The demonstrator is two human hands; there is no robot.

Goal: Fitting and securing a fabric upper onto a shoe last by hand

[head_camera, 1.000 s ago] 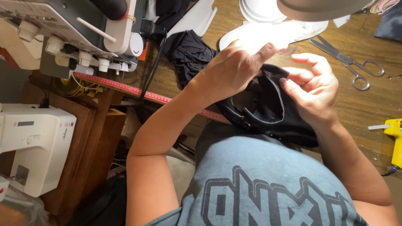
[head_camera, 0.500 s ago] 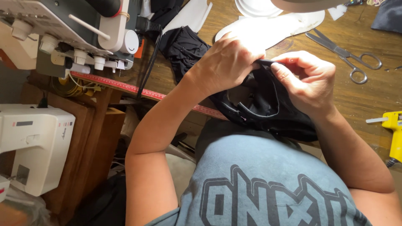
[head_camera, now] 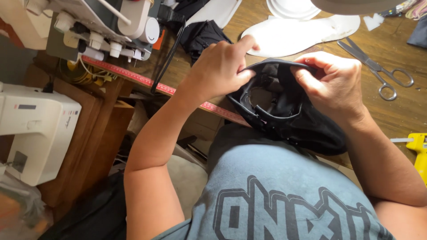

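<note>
head view: wooden table [head_camera: 400, 58], beyond the grip. white sewing machine [head_camera: 35, 129], far left of it. black cap [head_camera: 284, 111], held at the table's near edge between both hands. left hand [head_camera: 220, 69], fingers pinching the cap's rim. right hand [head_camera: 333, 84], fingers pinching the opposite rim. scissors [head_camera: 378, 69], just right of the grip.

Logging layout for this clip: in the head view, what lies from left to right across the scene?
White sewing machine → red measuring tape → left hand → black fabric piece → right hand → scissors → yellow tool.
</note>
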